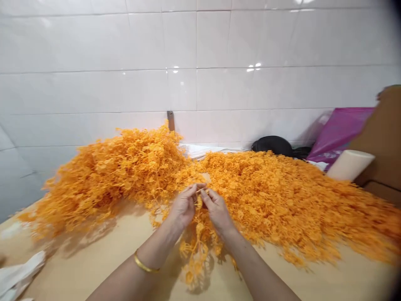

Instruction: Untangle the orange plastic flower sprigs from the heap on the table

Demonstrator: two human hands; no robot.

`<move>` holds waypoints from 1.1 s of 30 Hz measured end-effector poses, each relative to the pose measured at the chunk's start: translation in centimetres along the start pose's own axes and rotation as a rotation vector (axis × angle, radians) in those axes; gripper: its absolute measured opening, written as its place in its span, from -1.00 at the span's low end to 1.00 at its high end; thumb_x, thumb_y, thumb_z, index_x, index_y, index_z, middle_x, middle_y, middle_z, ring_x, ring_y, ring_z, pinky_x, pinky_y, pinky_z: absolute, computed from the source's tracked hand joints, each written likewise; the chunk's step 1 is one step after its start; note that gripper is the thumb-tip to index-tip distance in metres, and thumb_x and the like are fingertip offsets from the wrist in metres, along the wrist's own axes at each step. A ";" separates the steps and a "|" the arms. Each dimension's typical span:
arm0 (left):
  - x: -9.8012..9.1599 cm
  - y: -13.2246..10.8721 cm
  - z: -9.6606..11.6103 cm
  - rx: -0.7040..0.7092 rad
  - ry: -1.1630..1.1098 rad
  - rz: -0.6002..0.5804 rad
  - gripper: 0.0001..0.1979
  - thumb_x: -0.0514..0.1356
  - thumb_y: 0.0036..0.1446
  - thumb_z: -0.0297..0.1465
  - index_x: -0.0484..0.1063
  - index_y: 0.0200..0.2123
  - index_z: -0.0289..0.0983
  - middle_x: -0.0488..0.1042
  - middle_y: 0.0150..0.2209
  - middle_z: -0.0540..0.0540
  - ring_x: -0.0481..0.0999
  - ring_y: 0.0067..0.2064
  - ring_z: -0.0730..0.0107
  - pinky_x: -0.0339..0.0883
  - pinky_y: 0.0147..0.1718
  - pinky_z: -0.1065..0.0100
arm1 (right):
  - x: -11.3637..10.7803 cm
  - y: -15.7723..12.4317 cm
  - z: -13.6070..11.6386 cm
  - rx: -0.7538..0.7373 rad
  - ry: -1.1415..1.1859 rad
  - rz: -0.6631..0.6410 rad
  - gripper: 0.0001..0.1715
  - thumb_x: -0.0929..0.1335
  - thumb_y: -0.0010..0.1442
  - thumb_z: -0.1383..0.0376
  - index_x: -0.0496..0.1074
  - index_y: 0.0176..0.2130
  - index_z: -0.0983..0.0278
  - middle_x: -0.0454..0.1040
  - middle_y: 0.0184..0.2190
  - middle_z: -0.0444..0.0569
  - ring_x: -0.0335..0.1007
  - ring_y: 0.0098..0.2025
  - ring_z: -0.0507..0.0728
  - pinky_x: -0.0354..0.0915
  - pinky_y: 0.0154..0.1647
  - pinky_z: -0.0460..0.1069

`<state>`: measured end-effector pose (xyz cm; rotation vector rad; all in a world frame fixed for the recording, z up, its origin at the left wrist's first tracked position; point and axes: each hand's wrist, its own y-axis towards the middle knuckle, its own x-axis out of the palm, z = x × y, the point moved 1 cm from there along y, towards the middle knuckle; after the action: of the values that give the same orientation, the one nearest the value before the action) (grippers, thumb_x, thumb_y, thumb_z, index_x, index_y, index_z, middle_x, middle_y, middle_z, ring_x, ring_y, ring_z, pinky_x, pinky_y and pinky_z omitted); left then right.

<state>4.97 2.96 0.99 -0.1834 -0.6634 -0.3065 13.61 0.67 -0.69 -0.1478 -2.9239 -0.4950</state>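
Both my hands meet over the middle of the table, pinching the thin stem of an orange artificial flower sprig (197, 259). My left hand (185, 205) has thumb and forefinger closed on the stem. Close beside it, my right hand (216, 205) pinches the same stem from the other side. The sprig's small blossoms and thin leaves hang down between my wrists toward the table's near edge. Exactly where the stem ends is hidden by my fingers. A large heap of orange sprigs (125, 167) rises on the left, and another heap (282, 196) spreads across the right.
The pale table (125, 255) backs onto a white tiled wall (213, 42). White cloth (21, 271) lies at the near left. On the far right are a black rounded object (272, 145), a purple bag (341, 129), a cream roll (349, 165) and a brown cardboard piece (384, 133).
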 end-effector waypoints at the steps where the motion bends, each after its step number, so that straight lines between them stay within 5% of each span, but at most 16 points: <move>1: 0.0 0.0 0.1 -0.024 -0.049 0.011 -0.93 0.17 -0.09 -0.45 0.42 -0.47 -0.32 0.44 -0.43 -0.05 0.39 -0.45 0.53 0.25 -0.50 0.49 | 0.2 -0.1 -0.1 -0.014 0.001 0.006 -0.73 0.24 0.07 0.12 0.29 -0.47 0.28 0.16 -0.60 -0.21 0.06 -0.55 -0.04 0.07 -0.54 -0.13; 9: -0.8 0.2 2.2 -0.025 -0.300 0.069 -0.75 -0.06 0.09 -0.56 0.30 -0.57 -0.34 0.26 -0.74 0.01 0.47 -0.37 0.42 0.34 -0.27 0.33 | -1.3 0.7 -1.0 0.150 0.448 0.168 -0.71 0.36 -0.10 0.14 0.23 -0.59 0.26 0.23 -0.65 -0.23 0.16 -0.59 -0.05 0.25 -0.42 -0.07; 15: -1.0 0.0 1.8 0.030 -0.150 -0.003 -0.95 0.12 -0.02 -0.51 0.36 -0.48 -0.36 0.45 -0.47 -0.10 0.47 -0.33 0.38 0.31 -0.29 0.33 | -3.5 1.3 -1.4 0.112 0.173 0.377 -0.68 0.37 -0.15 0.20 0.36 -0.32 0.25 0.37 -0.65 -0.18 0.28 -0.55 -0.02 0.22 -0.49 -0.12; 22: -2.3 0.8 1.8 0.151 0.061 0.108 -0.86 0.28 -0.23 -0.45 0.40 -0.51 -0.37 0.42 -0.56 -0.03 0.42 -0.46 0.51 0.21 -0.48 0.50 | -1.4 0.1 -2.3 0.120 0.156 0.094 -0.70 0.36 -0.11 0.11 0.33 -0.43 0.27 0.23 -0.61 -0.23 0.15 -0.60 -0.07 0.24 -0.42 -0.07; 28: -1.7 0.1 1.8 0.233 0.153 0.042 -0.84 0.25 -0.19 -0.40 0.34 -0.59 -0.36 0.42 -0.61 -0.03 0.37 -0.55 0.56 0.19 -0.49 0.48 | -0.8 -0.3 -1.1 0.018 -0.309 0.050 -0.71 0.30 -0.01 0.08 0.28 -0.38 0.25 0.09 -0.69 -0.25 0.01 -0.64 -0.04 0.08 -0.60 -0.12; 33: -1.6 0.0 1.8 0.154 0.072 0.004 -0.81 0.23 -0.15 -0.35 0.27 -0.56 -0.32 0.47 -0.52 -0.09 0.43 -0.49 0.45 0.25 -0.42 0.38 | -1.0 -0.1 -0.6 0.015 -0.343 -0.019 -0.69 0.24 0.04 0.05 0.29 -0.38 0.25 0.06 -0.70 -0.25 -0.03 -0.66 -0.04 -0.03 -0.67 -0.12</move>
<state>2.79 3.79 1.35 -0.0269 -0.6127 -0.2561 14.70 0.28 -0.41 -0.2240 -3.2644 -0.4940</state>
